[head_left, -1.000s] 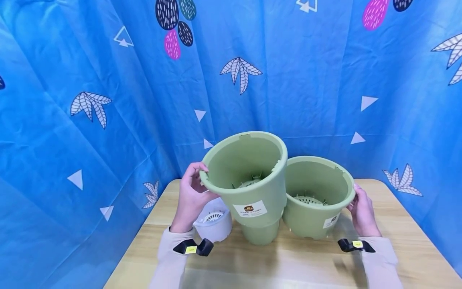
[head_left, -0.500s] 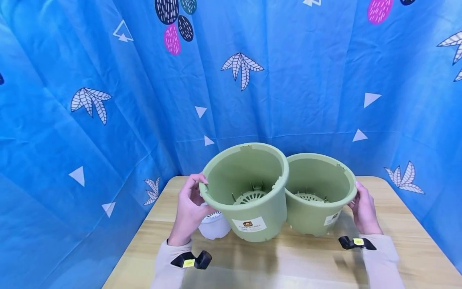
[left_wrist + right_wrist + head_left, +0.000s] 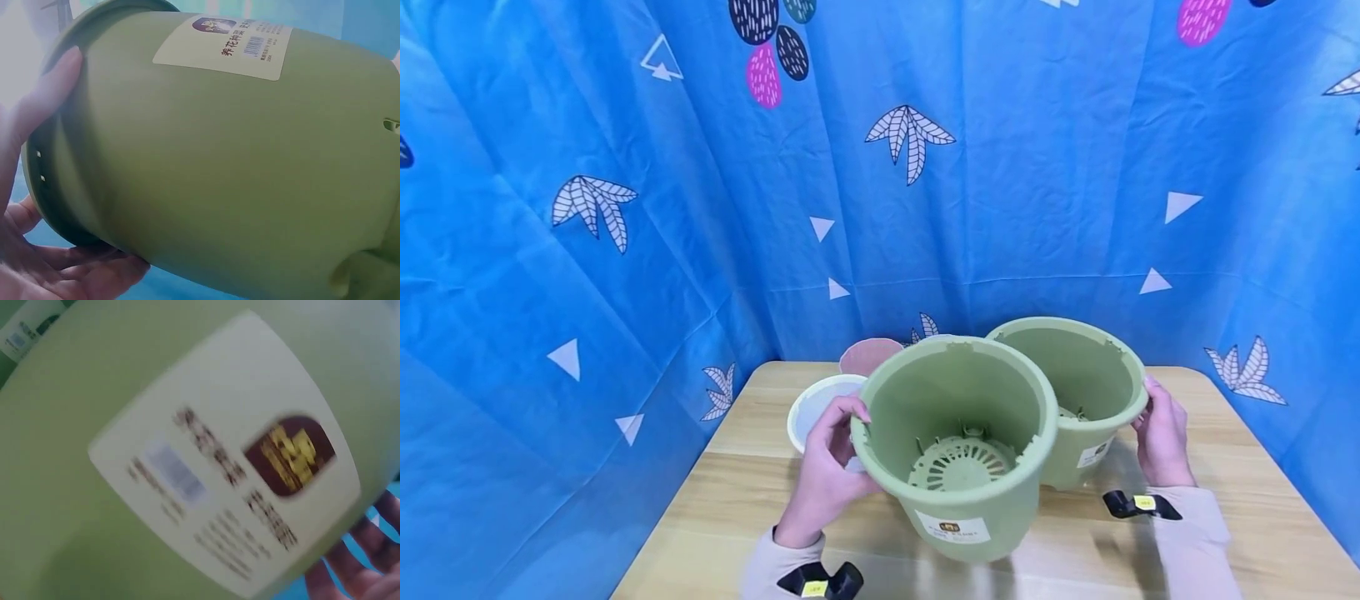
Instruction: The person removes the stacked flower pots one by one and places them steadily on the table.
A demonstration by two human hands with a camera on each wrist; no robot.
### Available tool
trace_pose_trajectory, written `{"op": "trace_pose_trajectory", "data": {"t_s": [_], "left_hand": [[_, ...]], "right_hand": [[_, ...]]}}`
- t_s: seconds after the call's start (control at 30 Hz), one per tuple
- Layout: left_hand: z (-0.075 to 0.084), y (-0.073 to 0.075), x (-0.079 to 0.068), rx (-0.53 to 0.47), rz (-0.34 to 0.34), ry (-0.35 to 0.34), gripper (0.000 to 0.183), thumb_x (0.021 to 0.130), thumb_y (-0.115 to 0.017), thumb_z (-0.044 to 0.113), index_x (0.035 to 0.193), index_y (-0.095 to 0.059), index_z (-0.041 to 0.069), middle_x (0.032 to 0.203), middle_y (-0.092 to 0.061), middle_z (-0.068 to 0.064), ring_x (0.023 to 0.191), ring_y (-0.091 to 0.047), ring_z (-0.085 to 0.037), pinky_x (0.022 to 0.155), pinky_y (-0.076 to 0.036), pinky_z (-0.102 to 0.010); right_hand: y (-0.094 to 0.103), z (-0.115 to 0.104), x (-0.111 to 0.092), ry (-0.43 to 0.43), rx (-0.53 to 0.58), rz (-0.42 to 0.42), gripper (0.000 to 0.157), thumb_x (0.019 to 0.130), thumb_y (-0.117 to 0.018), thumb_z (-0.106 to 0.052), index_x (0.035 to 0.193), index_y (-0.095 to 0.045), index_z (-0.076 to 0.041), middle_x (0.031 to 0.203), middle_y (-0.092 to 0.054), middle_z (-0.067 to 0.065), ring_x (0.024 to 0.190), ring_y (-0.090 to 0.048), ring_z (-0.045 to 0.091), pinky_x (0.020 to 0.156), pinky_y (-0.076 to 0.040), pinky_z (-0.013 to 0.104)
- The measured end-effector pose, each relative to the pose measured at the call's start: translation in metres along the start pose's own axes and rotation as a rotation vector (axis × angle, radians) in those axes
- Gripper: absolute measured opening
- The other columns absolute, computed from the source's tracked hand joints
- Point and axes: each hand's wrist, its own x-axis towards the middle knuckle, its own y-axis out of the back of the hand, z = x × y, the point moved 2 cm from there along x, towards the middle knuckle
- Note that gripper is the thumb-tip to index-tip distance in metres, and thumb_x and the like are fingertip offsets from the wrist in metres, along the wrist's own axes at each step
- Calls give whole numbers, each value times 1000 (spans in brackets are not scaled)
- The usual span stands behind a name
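Observation:
My left hand (image 3: 827, 475) grips the rim of a green plastic flower pot (image 3: 955, 400), which tilts toward me and shows its slotted bottom. In the left wrist view the thumb (image 3: 53, 81) lies against the outside near the rim. My right hand (image 3: 1161, 437) holds the right rim of a second green flower pot (image 3: 1075, 375), partly hidden behind the first. Its white label (image 3: 231, 462) fills much of the right wrist view, where fingers (image 3: 356, 556) show at lower right.
Behind my left hand is a pale-rimmed white pot (image 3: 811, 408), partly covered. A pink pot (image 3: 868, 355) stands farther back. All this is on a wooden table (image 3: 715, 517), with a blue patterned curtain (image 3: 1037, 208) behind and at both sides.
My left hand has brought its green pot down, to the right and nearer, overlapping the second pot. The pink pot and the white pot's rim have come into view. My right hand stays nearly still.

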Motion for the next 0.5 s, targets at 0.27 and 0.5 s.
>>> {"op": "trace_pose_trajectory", "data": {"t_s": [0.27, 0.5], "left_hand": [[-7, -21, -13, -84, -89, -34, 64, 59, -80, -24, 111, -44, -13, 121, -53, -23, 117, -60, -19, 102, -57, -30], [-11, -40, -18, -131, -174, -68, 65, 59, -81, -22, 111, -44, -11, 134, -45, -42, 134, -56, -29, 109, -54, -42]], "right_hand": [[-4, -2, 0, 10, 35, 95, 24, 108, -54, -20, 107, -77, -15, 90, -75, -6, 81, -69, 3, 71, -58, 16], [-1, -5, 2, -8, 5, 151, 20, 106, -57, -17, 103, -77, -14, 92, -75, -6, 83, -70, 3, 73, -59, 16]]}}
